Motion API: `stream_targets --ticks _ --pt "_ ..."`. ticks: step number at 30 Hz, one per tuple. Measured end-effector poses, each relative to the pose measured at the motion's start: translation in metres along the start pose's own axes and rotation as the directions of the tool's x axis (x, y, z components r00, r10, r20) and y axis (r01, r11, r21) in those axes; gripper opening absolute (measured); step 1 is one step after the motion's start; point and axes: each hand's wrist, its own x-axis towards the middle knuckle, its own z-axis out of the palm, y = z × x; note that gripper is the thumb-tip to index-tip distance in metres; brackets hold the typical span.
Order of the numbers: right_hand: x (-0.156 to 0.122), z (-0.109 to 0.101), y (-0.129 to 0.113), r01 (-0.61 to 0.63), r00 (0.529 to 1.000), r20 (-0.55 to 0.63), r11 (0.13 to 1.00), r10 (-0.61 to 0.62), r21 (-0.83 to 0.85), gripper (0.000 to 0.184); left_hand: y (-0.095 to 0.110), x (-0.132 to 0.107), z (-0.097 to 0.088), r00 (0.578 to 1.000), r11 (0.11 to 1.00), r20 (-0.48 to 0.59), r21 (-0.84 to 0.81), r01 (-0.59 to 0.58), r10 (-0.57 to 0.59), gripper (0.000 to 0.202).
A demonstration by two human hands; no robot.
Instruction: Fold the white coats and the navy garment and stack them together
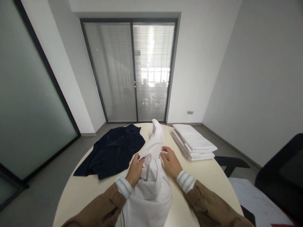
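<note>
A white garment (151, 186) lies bunched on the round cream table (208, 176), stretching from the near edge toward the far side. My left hand (134, 170) is closed, pinching a fold of the white garment near its middle. My right hand (170, 162) rests against the same fabric on its right side, fingers curled on the cloth. Both arms wear brown sleeves with striped white cuffs.
A dark navy shirt (113, 151) lies spread on the table's left part. A stack of folded white cloths (194, 142) sits at the far right. A black chair (281, 173) stands to the right. Glass doors with blinds (132, 72) face me.
</note>
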Motion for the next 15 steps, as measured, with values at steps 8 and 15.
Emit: stream_targets --ticks 8,15 --pt "0.005 0.003 0.010 -0.138 0.989 0.099 0.924 0.110 0.357 0.059 0.006 -0.009 0.003 0.974 0.994 0.198 -0.031 -0.109 0.113 0.039" --pt "0.011 0.000 0.006 -0.074 0.992 -0.041 0.814 0.120 0.576 0.065 0.014 -0.020 -0.007 0.795 0.850 0.543 0.254 -0.462 0.271 0.048"
